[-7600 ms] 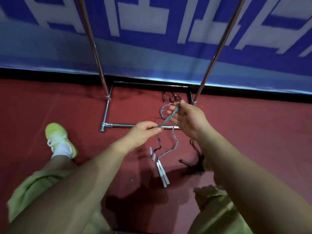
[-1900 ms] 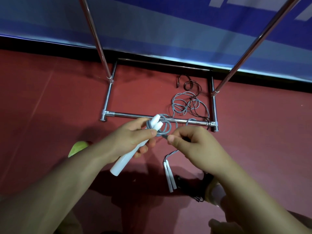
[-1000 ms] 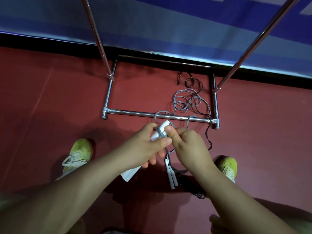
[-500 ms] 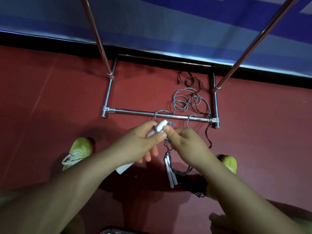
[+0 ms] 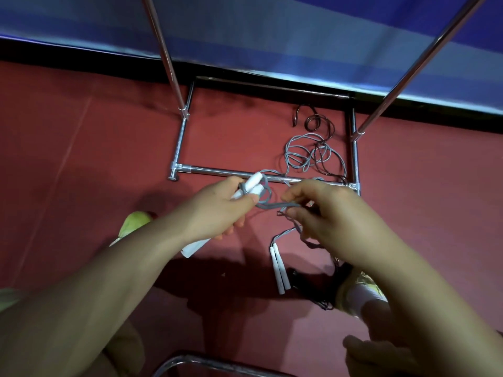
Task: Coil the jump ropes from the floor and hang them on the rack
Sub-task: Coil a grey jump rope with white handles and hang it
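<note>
A green shoe (image 5: 134, 223) showed at lower left on the red floor (image 5: 68, 159). Left of centre, the left hand (image 5: 217, 210) gripped a pair of white handles (image 5: 249, 187), with grey cord (image 5: 265, 195) looped round their upper ends. At centre, that cord ran across to the right hand (image 5: 329, 213), whose fingers pinched it. Below the hands, a second pair of white handles (image 5: 279, 270) lay on the floor, its cord trailing up to loose grey loops (image 5: 307, 156) inside the rack base (image 5: 179, 148). Upper right of that, a dark rope (image 5: 314, 122) lay uncoiled, with more dark cord (image 5: 326, 295) at lower right. Judged: first rope partly wrapped, nothing visibly hung; at least two ropes left on the floor.
</note>
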Motion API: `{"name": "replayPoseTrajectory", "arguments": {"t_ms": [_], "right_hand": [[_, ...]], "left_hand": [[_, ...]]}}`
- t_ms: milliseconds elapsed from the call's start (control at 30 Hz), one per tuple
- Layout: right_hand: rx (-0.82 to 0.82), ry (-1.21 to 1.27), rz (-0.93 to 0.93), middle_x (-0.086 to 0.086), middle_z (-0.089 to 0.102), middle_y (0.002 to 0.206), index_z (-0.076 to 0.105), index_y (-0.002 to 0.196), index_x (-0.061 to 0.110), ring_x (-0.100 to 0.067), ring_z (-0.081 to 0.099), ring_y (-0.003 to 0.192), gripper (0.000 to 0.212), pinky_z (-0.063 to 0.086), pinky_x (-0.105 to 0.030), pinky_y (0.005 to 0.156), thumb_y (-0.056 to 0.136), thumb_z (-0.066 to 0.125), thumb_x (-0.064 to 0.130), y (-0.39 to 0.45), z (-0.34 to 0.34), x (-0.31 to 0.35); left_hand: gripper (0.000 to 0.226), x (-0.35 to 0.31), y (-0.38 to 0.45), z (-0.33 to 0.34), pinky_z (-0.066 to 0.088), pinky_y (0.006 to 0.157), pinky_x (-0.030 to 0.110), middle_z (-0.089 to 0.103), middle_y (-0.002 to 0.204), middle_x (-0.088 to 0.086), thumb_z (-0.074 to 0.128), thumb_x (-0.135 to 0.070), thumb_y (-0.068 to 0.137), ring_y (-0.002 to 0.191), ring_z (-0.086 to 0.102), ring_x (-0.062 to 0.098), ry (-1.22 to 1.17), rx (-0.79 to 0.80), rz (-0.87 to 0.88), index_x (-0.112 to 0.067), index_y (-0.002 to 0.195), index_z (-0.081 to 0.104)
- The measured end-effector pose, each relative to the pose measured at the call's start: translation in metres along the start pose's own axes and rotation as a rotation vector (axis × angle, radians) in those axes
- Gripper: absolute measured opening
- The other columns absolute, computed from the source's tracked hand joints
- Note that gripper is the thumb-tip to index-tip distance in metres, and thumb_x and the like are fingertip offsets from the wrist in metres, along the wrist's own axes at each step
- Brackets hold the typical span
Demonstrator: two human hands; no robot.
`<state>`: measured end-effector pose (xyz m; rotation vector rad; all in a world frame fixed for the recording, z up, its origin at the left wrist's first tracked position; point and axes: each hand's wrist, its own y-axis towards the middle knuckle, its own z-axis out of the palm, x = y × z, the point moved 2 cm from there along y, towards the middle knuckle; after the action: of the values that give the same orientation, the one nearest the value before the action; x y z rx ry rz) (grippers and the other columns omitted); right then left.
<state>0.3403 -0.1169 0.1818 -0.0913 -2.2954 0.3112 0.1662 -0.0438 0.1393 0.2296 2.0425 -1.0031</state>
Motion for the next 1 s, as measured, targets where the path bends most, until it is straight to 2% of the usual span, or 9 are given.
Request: {"name": "replayPoseTrajectory", "arguments": {"t_ms": [67,367,433,533,567,667,800,867,1000], "right_hand": [[0.017,-0.007,-0.015,0.011,0.058,0.06,0.055,0.078,0.038,-0.006,0.057,0.055,0.024,0.045,-0.024,0.057,0.088,0.063,0.018,-0.002,-0.002,0.0],[0.229,0.317,-0.004,0.017,0.053,0.051,0.061,0.075,0.014,0.002,0.048,0.045,0.016,0.035,-0.009,0.048,0.082,0.071,0.003,0.001,0.0,-0.001],[0.216,0.396,0.0,0.013,0.049,0.051,0.059,0.073,0.007,-0.001,0.042,0.045,0.018,0.034,-0.015,0.048,0.077,0.077,0.008,0.005,-0.001,-0.004],[0.335,0.622,0.07,-0.007,0.043,0.059,0.062,0.065,0.019,-0.022,0.033,0.052,0.026,0.022,-0.034,0.051,0.062,0.084,0.033,0.007,0.007,-0.009],[0.35,0.773,0.14,-0.009,0.04,0.059,0.062,0.062,0.021,-0.023,0.029,0.051,0.028,0.017,-0.036,0.05,0.057,0.085,0.037,0.009,0.012,-0.012],[0.191,0.978,0.342,-0.002,0.037,0.05,0.063,0.055,0.022,-0.01,0.023,0.036,0.018,0.015,-0.014,0.038,0.072,0.069,0.023,0.013,0.024,-0.015],[0.005,0.806,0.342,-0.006,0.035,0.058,0.051,0.068,0.013,-0.009,0.021,0.041,0.043,0.016,-0.019,0.041,0.1,0.042,0.041,0.017,0.035,-0.014],[-0.012,0.726,0.295,-0.005,0.035,0.062,0.051,0.076,0.005,-0.008,0.025,0.043,0.046,0.022,-0.019,0.04,0.097,0.046,0.046,0.016,0.036,-0.013],[-0.049,0.492,0.199,0.013,0.031,0.048,0.062,0.08,0.006,-0.002,0.025,0.039,0.03,0.025,-0.015,0.039,0.096,0.056,0.03,0.012,0.032,-0.016]], "left_hand": [[0.016,0.0,-0.003,0.006,0.041,0.049,0.025,0.057,0.06,-0.008,0.05,-0.039,0.091,0.051,0.048,0.014,0.069,0.047,0.013,-0.024,0.094,0.052],[0.022,-0.017,-0.03,0.031,0.047,0.053,0.029,0.055,0.056,-0.012,0.052,-0.031,0.093,0.05,0.05,0.008,0.222,0.496,0.114,-0.024,0.073,0.048],[0.02,-0.02,-0.035,0.035,0.05,0.056,0.03,0.056,0.063,-0.01,0.051,-0.03,0.094,0.053,0.052,0.008,0.171,0.579,0.117,-0.024,0.075,0.048],[0.015,-0.023,-0.041,0.037,0.047,0.051,0.028,0.056,0.061,-0.009,0.054,-0.037,0.087,0.052,0.051,0.011,-0.057,0.662,0.144,-0.032,0.073,0.055],[0.009,-0.023,-0.042,0.036,0.043,0.048,0.027,0.055,0.059,-0.008,0.056,-0.039,0.082,0.05,0.048,0.012,-0.191,0.65,0.146,-0.031,0.077,0.056],[0.027,-0.017,-0.031,0.027,0.038,0.045,0.024,0.052,0.059,-0.003,0.067,-0.036,0.083,0.046,0.044,0.014,-0.46,0.427,0.046,-0.015,0.091,0.051],[0.013,-0.01,-0.017,0.017,0.034,0.048,0.025,0.05,0.062,0.0,0.049,-0.026,0.095,0.047,0.042,0.014,-0.446,0.219,-0.026,-0.015,0.09,0.053],[0.014,-0.007,-0.013,0.013,0.034,0.048,0.024,0.052,0.063,-0.001,0.047,-0.025,0.098,0.047,0.043,0.012,-0.415,0.171,-0.042,-0.016,0.089,0.055],[0.011,-0.007,-0.012,0.009,0.035,0.05,0.024,0.054,0.065,-0.001,0.051,-0.028,0.095,0.049,0.046,0.012,-0.41,0.213,-0.069,-0.019,0.089,0.056]]}}
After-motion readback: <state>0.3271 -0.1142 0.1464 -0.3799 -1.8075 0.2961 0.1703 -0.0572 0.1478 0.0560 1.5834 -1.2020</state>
